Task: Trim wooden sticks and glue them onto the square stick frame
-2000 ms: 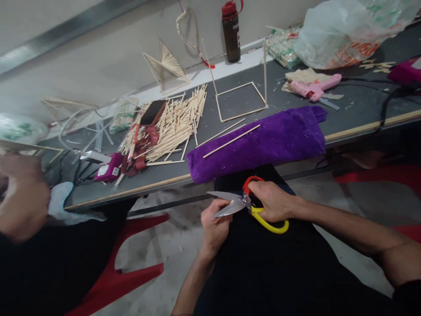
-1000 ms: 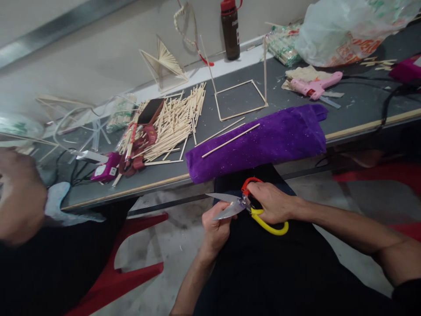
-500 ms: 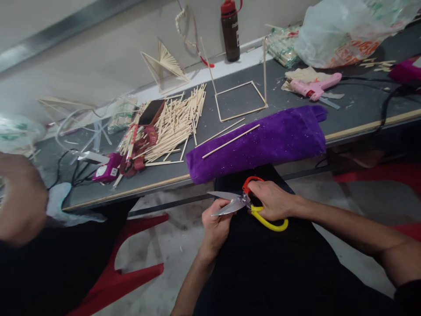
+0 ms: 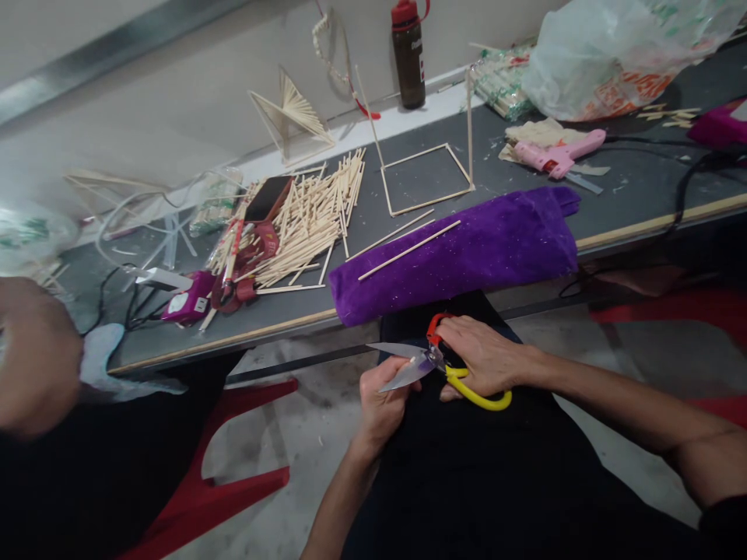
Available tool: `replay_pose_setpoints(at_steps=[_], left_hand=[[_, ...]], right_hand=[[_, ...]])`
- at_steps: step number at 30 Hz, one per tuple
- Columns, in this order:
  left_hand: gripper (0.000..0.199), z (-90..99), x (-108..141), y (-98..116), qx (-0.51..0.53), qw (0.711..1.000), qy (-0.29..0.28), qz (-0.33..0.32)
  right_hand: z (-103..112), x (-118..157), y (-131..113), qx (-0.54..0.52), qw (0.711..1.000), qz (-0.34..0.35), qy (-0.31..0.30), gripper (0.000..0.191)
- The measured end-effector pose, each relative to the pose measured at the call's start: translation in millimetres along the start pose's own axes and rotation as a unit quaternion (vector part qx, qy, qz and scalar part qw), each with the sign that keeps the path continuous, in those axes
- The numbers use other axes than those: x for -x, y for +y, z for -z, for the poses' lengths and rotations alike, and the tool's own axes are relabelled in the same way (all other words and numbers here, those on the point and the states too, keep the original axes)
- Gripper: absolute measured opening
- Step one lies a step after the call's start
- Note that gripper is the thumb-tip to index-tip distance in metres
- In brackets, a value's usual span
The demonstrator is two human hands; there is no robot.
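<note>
My right hand grips scissors with one red and one yellow handle, over my dark-clothed lap. Their blades are parted and point left. My left hand is closed just below and behind the lower blade, which hides part of its fingers. A pale tip, seemingly the end of a wooden stick, shows at the fingertips between the blades; the rest of it is hidden. Ahead of both hands, a purple cloth bundle lies along the table edge with a single wooden stick on top.
On the grey table stands a square stick frame with two uprights. Left of it lie a heap of sticks and a phone. A pink glue gun and bottle are farther back. Another person's arm is at left.
The scissor blades have spread slightly wider, the lower one tipping down. The pale tip at my left fingertips now shows between them. Both hands have barely moved.
</note>
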State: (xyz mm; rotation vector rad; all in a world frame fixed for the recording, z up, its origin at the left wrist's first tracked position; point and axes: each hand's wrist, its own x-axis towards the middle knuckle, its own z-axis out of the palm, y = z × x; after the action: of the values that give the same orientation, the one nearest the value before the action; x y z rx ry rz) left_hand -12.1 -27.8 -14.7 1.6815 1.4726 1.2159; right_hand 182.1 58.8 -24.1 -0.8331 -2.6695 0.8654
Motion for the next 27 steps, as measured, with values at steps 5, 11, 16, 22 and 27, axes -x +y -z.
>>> replay_pose_setpoints(at_steps=[5,11,16,22,27], left_hand=[[0.034,-1.3,1,1,0.012,1.000,-0.001,0.001],[0.029,-4.1,8,-9,0.049,0.999,0.004,0.018],[0.032,-4.9,11,-14,0.026,1.000,0.001,0.012],[0.024,-4.5,11,-13,0.010,1.000,0.005,0.008],[0.001,-4.7,6,-10,-0.018,0.997,0.073,0.010]], right_hand=[[-2,1,-1,-0.044,0.999,-0.007,-0.004,0.051],[-5,2,-2,-0.048,0.998,-0.025,-0.011,0.026],[-3,2,-1,-0.036,0.999,-0.037,-0.017,0.026],[-5,2,-1,-0.044,0.999,-0.032,-0.001,0.027],[-7,0,1,-0.024,0.999,-0.033,0.015,0.029]])
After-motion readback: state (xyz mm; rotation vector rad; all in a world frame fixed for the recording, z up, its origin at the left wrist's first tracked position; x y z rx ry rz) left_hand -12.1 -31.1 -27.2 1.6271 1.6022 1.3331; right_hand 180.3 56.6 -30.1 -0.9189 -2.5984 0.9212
